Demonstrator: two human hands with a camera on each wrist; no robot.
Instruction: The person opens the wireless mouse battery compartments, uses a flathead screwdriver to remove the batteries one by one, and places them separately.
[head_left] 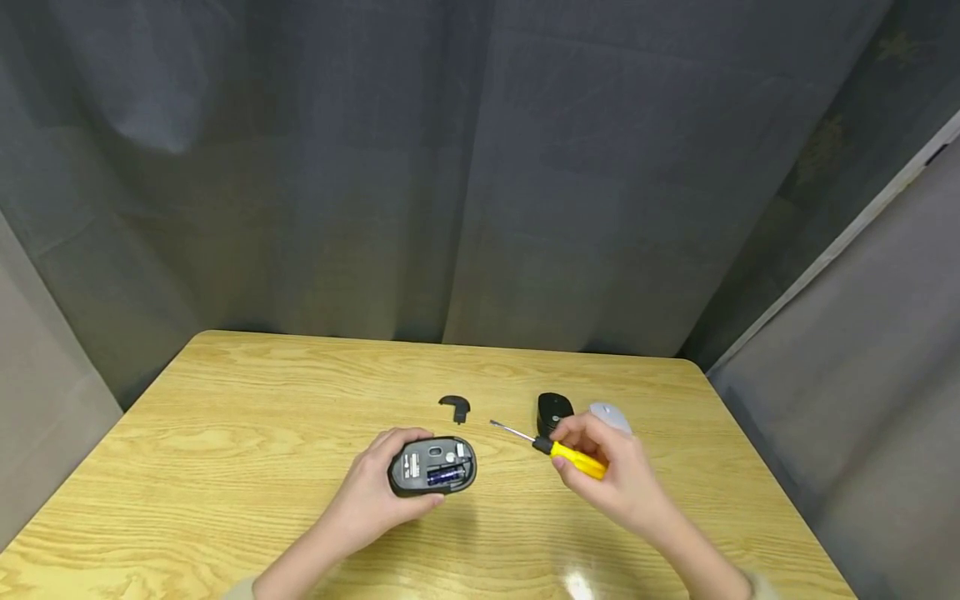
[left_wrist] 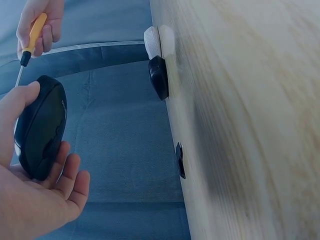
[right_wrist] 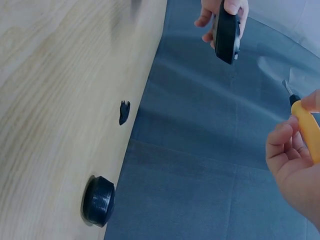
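Note:
My left hand [head_left: 375, 483] grips a black computer mouse [head_left: 411, 473] above the table, its underside turned up toward the head camera. The battery bay lies uncovered, and a dark blue battery [head_left: 446, 476] sits in it. In my right hand [head_left: 618, 471] is a screwdriver with a yellow handle [head_left: 577, 459], pinched between thumb and fingers. Its metal shaft [head_left: 513, 431] points left toward the mouse, with a gap between tip and mouse. The left wrist view shows the dark top of the mouse [left_wrist: 42, 127], thumb on one edge and fingers below.
On the wooden table [head_left: 300, 392] a small black curved cover [head_left: 456, 407] lies beyond the held mouse. A second black mouse [head_left: 553, 412] and a white mouse [head_left: 611, 415] stand behind my right hand. Dark curtains [head_left: 450, 167] hang along the far edge.

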